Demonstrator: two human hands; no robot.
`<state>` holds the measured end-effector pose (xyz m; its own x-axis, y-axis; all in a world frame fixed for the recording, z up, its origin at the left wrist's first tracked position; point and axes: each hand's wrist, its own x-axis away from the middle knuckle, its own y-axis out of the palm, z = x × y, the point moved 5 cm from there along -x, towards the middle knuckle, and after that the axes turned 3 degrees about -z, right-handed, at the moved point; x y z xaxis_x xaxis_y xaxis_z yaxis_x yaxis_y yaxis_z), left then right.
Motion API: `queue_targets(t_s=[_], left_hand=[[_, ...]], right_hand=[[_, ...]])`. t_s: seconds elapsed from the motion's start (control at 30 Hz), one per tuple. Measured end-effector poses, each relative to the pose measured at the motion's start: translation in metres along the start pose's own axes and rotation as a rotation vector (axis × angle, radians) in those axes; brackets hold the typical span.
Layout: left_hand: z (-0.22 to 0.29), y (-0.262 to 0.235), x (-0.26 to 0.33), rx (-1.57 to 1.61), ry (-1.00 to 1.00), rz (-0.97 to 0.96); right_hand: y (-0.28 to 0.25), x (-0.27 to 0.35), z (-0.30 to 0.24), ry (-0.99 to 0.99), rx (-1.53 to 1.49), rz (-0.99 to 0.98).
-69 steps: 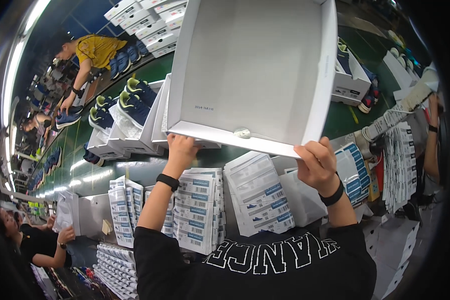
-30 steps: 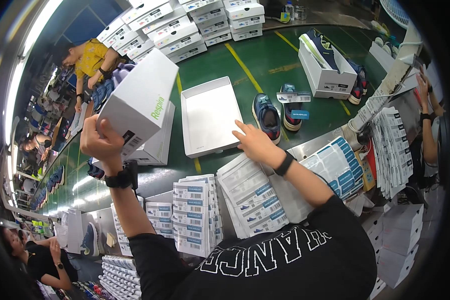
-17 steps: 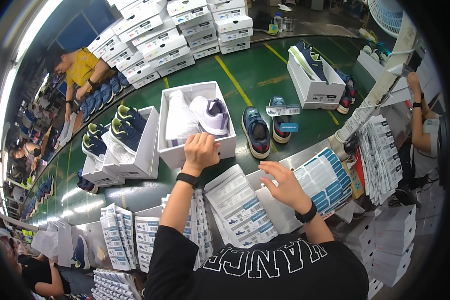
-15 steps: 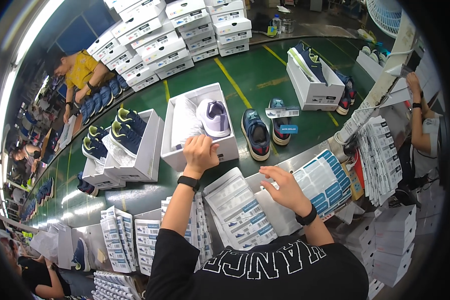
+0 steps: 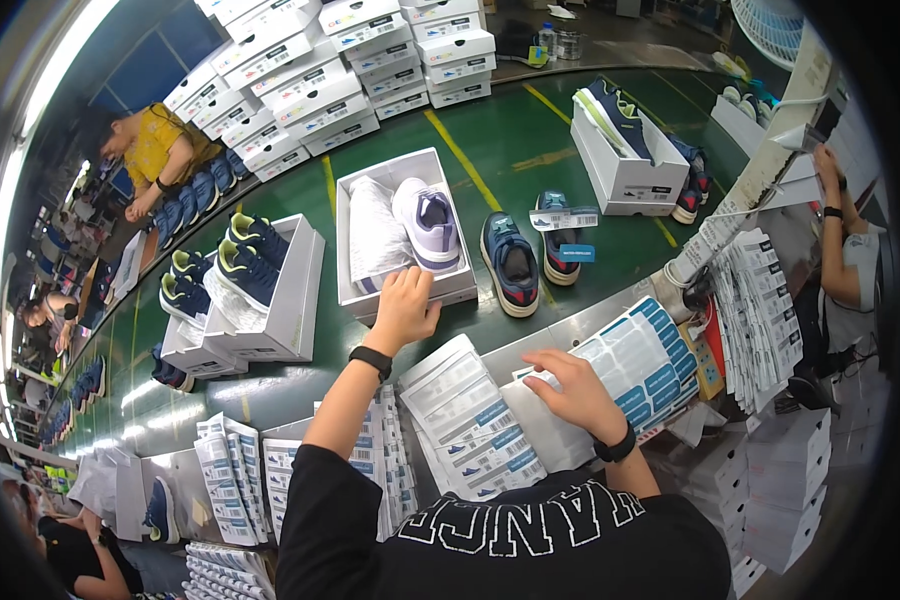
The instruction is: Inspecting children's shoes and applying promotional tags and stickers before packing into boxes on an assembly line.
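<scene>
Set down on bench (image 5: 525,152) since earlier, contents now upright: wht. shoebox (image 5: 456,288); R hand (image 5: 575,395) open, empty, nr. label sheets (image 5: 635,360); L hand (image 5: 404,309) curled at box's near rim, grip unclear; lilac shoe (image 5: 431,228) & wrapped bundle (image 5: 375,228) inside.

The white shoe box (image 5: 457,287) sits with its top open on the green table (image 5: 510,120), near the close edge. Inside are a pale purple shoe (image 5: 425,228) and, left of it, a white paper bundle (image 5: 375,225).
</scene>
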<state>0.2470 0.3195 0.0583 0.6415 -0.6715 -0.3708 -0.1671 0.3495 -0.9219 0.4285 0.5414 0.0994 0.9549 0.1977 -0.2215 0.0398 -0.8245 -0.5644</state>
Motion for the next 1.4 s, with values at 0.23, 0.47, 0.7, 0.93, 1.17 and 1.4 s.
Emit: queue_targets(t_s=[0.23, 0.47, 0.7, 0.93, 1.17, 1.4], left_hand=[[-0.022, -0.043, 0.035, -0.172, -0.470, 0.156], [-0.052, -0.021, 0.050, 0.161, -0.490, 0.101], [0.013, -0.009, 0.030, 0.298, -0.459, -0.059], [-0.004, -0.002, -0.003, 0.363, -0.410, -0.235], [-0.008, 0.005, -0.021, 0.534, -0.493, -0.399], [-0.024, -0.079, 0.037, 0.129, -0.235, 0.081]], right_hand=[[-0.038, 0.050, 0.028, 0.194, 0.286, 0.111], [-0.028, 0.100, 0.074, 0.451, 0.642, 0.070], [-0.017, 0.105, 0.077, 0.409, 0.734, 0.157], [-0.018, 0.103, 0.076, 0.419, 0.734, 0.153], [-0.014, 0.102, 0.075, 0.422, 0.746, 0.127], [-0.013, 0.106, 0.080, 0.423, 0.764, 0.117]])
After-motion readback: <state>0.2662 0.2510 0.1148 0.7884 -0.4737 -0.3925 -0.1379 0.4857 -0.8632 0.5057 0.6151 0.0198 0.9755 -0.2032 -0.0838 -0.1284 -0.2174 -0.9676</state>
